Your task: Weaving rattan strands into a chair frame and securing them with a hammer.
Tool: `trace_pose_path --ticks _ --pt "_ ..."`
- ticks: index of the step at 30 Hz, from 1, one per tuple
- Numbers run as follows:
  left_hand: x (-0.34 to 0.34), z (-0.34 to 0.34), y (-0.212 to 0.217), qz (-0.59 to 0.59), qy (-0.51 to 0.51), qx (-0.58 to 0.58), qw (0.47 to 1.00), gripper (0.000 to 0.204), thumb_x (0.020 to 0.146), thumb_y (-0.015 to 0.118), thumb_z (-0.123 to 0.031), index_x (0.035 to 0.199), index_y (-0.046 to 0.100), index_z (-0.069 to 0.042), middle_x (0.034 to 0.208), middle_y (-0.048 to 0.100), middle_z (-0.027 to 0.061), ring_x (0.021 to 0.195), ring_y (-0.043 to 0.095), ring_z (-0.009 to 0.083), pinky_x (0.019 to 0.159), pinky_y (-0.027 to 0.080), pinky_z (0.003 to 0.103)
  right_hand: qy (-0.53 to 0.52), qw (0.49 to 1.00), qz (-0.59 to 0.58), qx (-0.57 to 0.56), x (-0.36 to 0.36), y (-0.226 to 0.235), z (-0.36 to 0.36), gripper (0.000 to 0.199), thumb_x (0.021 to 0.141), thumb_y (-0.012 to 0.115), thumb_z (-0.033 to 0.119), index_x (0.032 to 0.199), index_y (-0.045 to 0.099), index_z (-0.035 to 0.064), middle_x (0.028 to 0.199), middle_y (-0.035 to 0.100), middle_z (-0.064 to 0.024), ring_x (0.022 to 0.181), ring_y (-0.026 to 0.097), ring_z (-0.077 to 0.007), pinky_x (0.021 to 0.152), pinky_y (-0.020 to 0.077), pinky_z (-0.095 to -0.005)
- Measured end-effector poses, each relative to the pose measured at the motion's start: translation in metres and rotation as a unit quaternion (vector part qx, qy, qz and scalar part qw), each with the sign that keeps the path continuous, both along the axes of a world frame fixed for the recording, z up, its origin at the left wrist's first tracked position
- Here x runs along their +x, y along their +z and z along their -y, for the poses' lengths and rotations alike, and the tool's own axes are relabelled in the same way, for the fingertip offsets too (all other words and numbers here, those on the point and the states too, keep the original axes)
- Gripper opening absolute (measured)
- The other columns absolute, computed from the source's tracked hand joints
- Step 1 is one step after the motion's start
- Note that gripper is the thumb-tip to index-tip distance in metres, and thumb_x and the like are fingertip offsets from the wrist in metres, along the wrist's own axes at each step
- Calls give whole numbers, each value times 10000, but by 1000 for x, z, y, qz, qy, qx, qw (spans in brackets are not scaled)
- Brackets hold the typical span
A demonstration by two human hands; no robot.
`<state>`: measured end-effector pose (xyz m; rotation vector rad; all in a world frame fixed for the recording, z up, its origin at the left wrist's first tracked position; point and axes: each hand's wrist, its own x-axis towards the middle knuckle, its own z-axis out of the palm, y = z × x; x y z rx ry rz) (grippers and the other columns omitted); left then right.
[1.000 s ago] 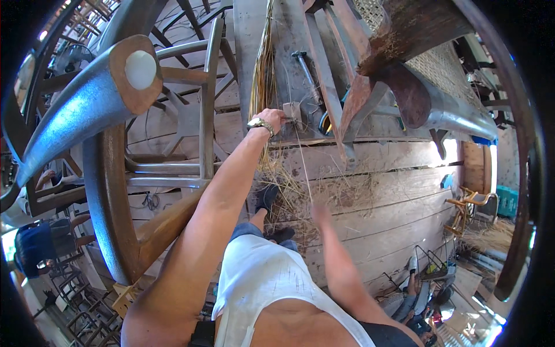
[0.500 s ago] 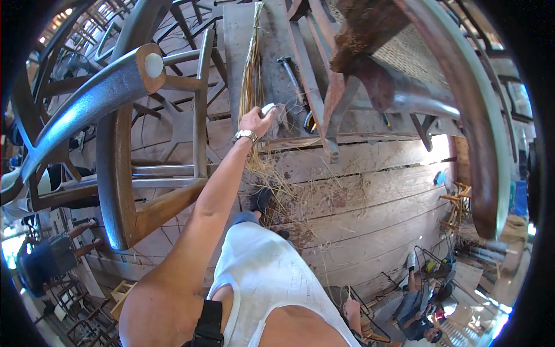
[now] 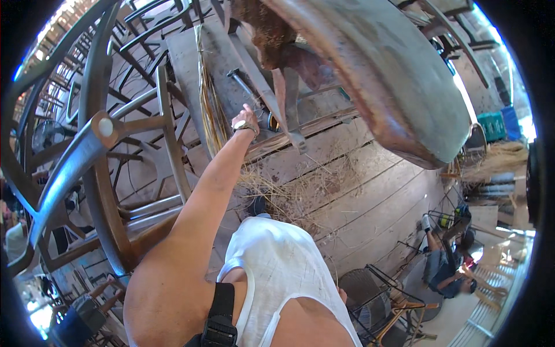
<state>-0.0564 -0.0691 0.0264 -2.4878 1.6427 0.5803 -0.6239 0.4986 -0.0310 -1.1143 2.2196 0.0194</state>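
My left hand (image 3: 245, 118), wearing a metal-banded watch, reaches over the near edge of the wooden bench. Its fingers look partly stretched out, and I see nothing held in them. A bundle of long straw-coloured strands (image 3: 209, 104) lies on the bench to the left of this hand. Just beyond it is a hammer (image 3: 245, 85); a round black-and-yellow thing (image 3: 273, 121) is close by on its right. Only a sliver of my right hand (image 3: 342, 295) shows beside my white shirt, its fingers hidden, with a thin strand rising near it.
Dark wooden chair frames (image 3: 95, 168) crowd the left. A large curved wooden piece (image 3: 399, 87) looms at the upper right, close to the camera. Loose straw scraps (image 3: 283, 185) litter the plank floor. Another person (image 3: 448, 272) sits at the lower right near metal-framed chairs (image 3: 370, 295).
The view has swung to the right. The small white thing in my left hand no longer shows, and that hand has turned. My right hand has dropped mostly out of sight behind my shirt.
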Motion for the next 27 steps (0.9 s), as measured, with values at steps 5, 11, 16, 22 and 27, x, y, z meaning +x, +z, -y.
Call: trace_pose_path --ticks 5,11,16,22,27 --pt "18 14 10 -5 4 -41 999 401 892 480 -175 1276 469 -56 1109 660 168 1042 642 305 847 529 401 -24 1000 -8 0 29 0 -24 462 888 496 370 704 578 -46 755 618 -263 763 607 -440 666 447 -496" --pt "50 7 18 -82 198 -198 957 164 823 577 -163 947 670 -109 1014 672 172 953 651 352 809 521 436 -51 997 19 63 28 39 20 405 869 518 346 773 621 -34 814 620 -272 832 614 -419 697 458 -489" --pt "33 -55 -22 -202 194 -367 887 191 749 708 -244 812 624 -84 824 662 154 821 642 343 706 490 419 119 976 -156 93 -1 49 73 373 860 566 362 860 685 9 815 657 -220 803 642 -405 719 497 -507" --pt "-123 -229 19 -185 -133 -171 959 384 761 719 -323 1033 637 -65 1030 639 188 927 615 370 807 486 460 205 974 -91 -36 28 79 216 170 824 566 257 845 671 125 812 655 -173 785 644 -371 673 501 -490" --pt "-277 -275 67 -447 -300 -9 843 464 770 725 -204 1178 553 -67 1051 666 143 943 649 324 792 513 364 334 910 140 -202 63 127 257 129 808 578 179 885 668 130 762 661 -134 716 628 -387 636 491 -488"
